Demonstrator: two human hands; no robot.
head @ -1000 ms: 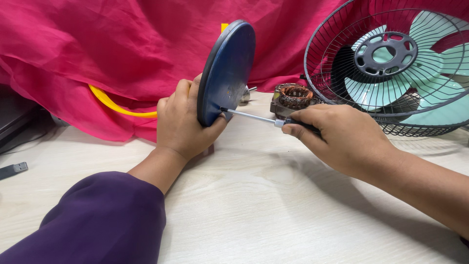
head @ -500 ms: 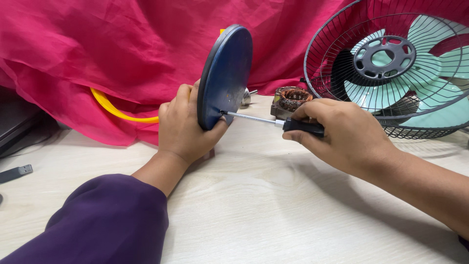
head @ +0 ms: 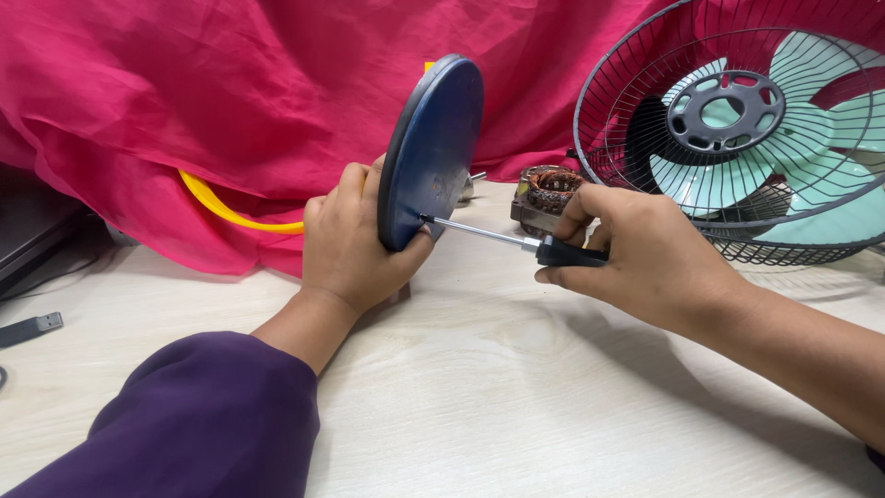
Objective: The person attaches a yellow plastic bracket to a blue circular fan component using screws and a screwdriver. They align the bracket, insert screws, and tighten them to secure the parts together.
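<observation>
Blue round base disc [head: 433,152] held on edge, near upright, just above pale wood-grain table [head: 516,406], in front of pink cloth [head: 230,101]. Left hand [head: 355,240] clamped around disc's lower rim from behind, thumb on the front edge, purple sleeve [head: 184,424] at the forearm. Right hand [head: 636,254] closed tight around black handle of screwdriver [head: 516,242], metal shaft running left, tip touching disc's blue face near lower edge. Copper-wound motor stator [head: 546,195] on table just behind right hand, between disc and fan. Wire fan guard [head: 737,129] with pale green blades at far right, tilted, resting on table. Yellow curved tube [head: 230,212] poking from under cloth, left of left hand. Small dark stick-shaped item [head: 28,327] at far left table edge, well apart. No labels or packages readable
</observation>
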